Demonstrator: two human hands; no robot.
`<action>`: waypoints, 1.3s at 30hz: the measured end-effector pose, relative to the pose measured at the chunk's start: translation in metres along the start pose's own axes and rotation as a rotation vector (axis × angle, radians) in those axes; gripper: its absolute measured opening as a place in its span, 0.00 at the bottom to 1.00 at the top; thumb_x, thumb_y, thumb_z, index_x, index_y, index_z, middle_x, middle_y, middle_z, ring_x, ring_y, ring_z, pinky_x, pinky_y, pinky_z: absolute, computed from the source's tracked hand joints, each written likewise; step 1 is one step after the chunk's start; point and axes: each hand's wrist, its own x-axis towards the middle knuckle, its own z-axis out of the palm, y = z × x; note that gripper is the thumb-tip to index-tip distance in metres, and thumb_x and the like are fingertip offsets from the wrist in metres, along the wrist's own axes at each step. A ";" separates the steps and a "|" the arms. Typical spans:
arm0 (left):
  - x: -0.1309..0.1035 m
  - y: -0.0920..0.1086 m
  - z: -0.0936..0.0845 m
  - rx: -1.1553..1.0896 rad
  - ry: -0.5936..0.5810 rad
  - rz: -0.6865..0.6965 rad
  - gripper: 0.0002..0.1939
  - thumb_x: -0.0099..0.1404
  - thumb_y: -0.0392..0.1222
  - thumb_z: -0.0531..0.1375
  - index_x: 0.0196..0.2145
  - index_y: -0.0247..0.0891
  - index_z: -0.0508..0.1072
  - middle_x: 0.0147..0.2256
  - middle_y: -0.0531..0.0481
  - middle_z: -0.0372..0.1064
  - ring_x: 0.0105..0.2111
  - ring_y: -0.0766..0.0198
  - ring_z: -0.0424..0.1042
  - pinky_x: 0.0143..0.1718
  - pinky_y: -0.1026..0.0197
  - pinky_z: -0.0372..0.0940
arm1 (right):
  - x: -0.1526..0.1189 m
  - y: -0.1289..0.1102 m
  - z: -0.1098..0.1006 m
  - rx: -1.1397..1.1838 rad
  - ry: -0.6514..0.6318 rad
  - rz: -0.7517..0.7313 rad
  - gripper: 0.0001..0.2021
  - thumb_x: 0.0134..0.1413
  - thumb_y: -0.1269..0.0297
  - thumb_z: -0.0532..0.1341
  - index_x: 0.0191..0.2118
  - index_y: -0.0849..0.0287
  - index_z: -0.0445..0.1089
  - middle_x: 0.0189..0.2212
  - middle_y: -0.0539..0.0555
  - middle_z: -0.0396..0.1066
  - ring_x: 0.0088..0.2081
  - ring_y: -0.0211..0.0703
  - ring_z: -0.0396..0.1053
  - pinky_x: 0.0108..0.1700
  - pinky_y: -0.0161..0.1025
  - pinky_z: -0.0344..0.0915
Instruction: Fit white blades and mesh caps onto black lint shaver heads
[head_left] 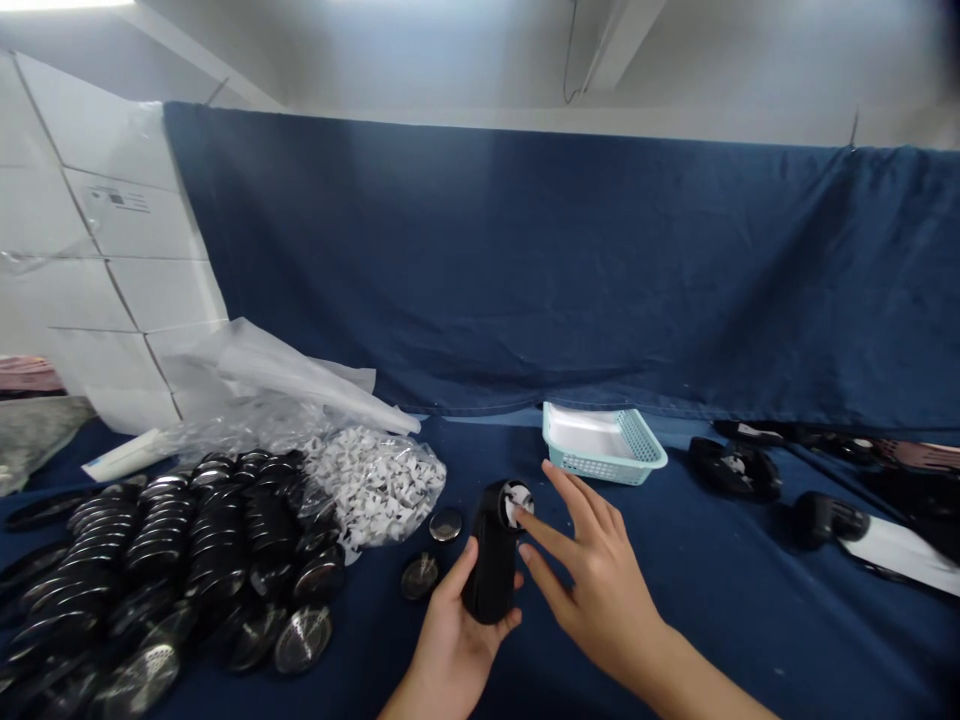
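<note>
We have the black handheld device (pixel 491 578) in our left hand (pixel 459 640), upright over the middle of the bench (pixel 360 625), toward its near edge. The left grip is clamped on its handle, thumb along the left side and fingertips showing on the right. The device's round head is turned toward the right, with a white insert (pixel 517 492) inside it. Our right hand (pixel 604 575) comes in from the near right; its index fingertip touches the insert, while its grip is apart, the fingers spread and closed on nothing.

Just left of the device, two loose black discs with perforated metal faces lie flat on the bench: the farther disc (pixel 446 524) and the nearer disc (pixel 419 577). Beyond them toward the left, a clear bag (pixel 382 490) bulges with small white pieces. A large heap of black-rimmed discs (pixel 157 535), many standing in rows, fills the bench's near left corner.

Behind our hands, near the back edge, sits a light blue basket (pixel 641 460) holding something flat and white. Toward the right edge we see a black part (pixel 735 468), and nearer, a second black device (pixel 825 520) beside a white strip (pixel 904 557).

Translucent plastic wrap (pixel 300 385) lies toward the back left corner, by stacked white boxes (pixel 150 225). A dark blue curtain (pixel 525 260) hangs along the back edge.
</note>
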 end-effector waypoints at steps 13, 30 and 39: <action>0.001 -0.004 0.001 0.011 -0.006 -0.014 0.13 0.65 0.44 0.61 0.42 0.31 0.73 0.32 0.45 0.75 0.30 0.56 0.74 0.28 0.58 0.66 | 0.005 0.005 -0.001 -0.085 0.046 0.101 0.12 0.61 0.58 0.57 0.46 0.47 0.74 0.63 0.58 0.55 0.59 0.61 0.59 0.51 0.58 0.58; 0.001 -0.006 0.000 -0.043 -0.023 -0.066 0.11 0.66 0.43 0.60 0.42 0.33 0.73 0.36 0.43 0.76 0.33 0.57 0.75 0.32 0.57 0.67 | -0.002 -0.007 -0.001 -0.088 0.046 0.037 0.14 0.61 0.58 0.57 0.50 0.46 0.72 0.64 0.54 0.55 0.61 0.59 0.55 0.55 0.59 0.54; 0.002 -0.013 -0.003 -0.077 -0.119 -0.099 0.15 0.67 0.47 0.58 0.45 0.33 0.73 0.39 0.41 0.76 0.36 0.54 0.75 0.36 0.54 0.67 | 0.000 -0.007 -0.004 -0.158 0.055 0.098 0.19 0.60 0.49 0.55 0.54 0.46 0.69 0.65 0.54 0.54 0.62 0.61 0.54 0.56 0.59 0.50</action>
